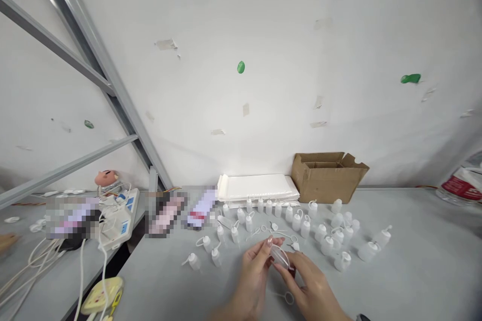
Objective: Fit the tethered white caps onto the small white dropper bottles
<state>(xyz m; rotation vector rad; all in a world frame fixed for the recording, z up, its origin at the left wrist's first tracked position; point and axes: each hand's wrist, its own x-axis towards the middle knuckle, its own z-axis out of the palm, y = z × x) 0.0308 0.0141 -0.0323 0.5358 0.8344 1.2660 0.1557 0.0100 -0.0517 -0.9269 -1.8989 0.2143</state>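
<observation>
My left hand (253,273) and my right hand (311,286) meet at the near edge of a grey table (414,271). Together they hold a small clear plastic bag (280,257), pinched between the fingertips of both hands. What is inside the bag is too small to tell. Just beyond my hands stand and lie several small white squeeze bottles (301,220) with tethered caps. A loose cap ring (288,298) lies on the table under my right hand.
A stack of white bags (258,188) and an open cardboard box (326,175) sit against the wall. A power strip (118,220) with cables and a yellow tape measure (101,297) lie at the left. A clear bag with red print (463,185) is far right.
</observation>
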